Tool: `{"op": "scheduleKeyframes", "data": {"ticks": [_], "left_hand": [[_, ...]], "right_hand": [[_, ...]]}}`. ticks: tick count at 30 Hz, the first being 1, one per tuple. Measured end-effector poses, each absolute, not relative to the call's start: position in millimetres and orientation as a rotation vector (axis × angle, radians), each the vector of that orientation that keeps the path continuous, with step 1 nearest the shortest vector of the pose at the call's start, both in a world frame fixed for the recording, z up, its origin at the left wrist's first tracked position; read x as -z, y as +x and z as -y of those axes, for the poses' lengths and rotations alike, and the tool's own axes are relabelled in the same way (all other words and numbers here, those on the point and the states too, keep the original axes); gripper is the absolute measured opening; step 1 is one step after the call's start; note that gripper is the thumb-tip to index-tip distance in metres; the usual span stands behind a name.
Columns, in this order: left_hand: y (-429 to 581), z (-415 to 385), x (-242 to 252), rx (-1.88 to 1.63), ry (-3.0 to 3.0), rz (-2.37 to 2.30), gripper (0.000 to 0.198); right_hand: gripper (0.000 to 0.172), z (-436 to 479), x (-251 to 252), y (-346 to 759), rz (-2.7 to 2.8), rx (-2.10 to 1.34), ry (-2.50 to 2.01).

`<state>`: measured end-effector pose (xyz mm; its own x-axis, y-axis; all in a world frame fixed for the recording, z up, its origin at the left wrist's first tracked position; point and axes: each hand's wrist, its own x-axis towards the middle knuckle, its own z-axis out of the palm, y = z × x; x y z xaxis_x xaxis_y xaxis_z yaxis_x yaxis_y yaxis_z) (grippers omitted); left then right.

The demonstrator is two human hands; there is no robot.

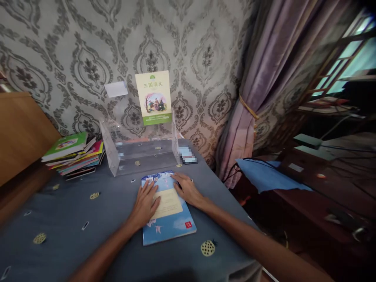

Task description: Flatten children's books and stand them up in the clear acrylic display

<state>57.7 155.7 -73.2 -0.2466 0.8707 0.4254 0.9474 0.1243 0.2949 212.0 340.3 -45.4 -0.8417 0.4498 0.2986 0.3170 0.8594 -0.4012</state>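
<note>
A blue book with a cream panel across its cover lies flat on the cloth-covered table. My left hand rests on its left side, fingers stretched out over the cover. On the opposite side, my right hand lies along the right edge, its fingertips touching near the top corner and its thumb apart. Just beyond the book stands a clear plastic rack with steps. A cream and green book is propped upright at the rack's back right.
A stack of books sits left of the rack, beside a wooden panel. Right of the rack lies a small blurred-out item. The table's right edge drops off near a tied purple curtain and a cluttered dark surface with cables.
</note>
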Motion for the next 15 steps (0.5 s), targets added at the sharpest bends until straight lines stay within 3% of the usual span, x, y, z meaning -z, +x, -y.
{"op": "scheduleKeyframes", "data": {"ticks": [7,11,15], "left_hand": [[18.7,-156.9,69.3,0.913,-1.693,2.234,0.037],[7.1,-160.2,62.2,0.948,-1.695,2.200,0.030],[8.5,-159.3,60.1,1.048,-1.684,2.251,0.037]], "right_hand": [[0.036,-331.0,27.9,201.4,2.710,-0.179,-0.444],[0.033,-308.4,19.6,165.8,2.803,-0.248,-0.085],[0.034,-293.0,19.8,130.4,2.838,-0.303,0.101]]}}
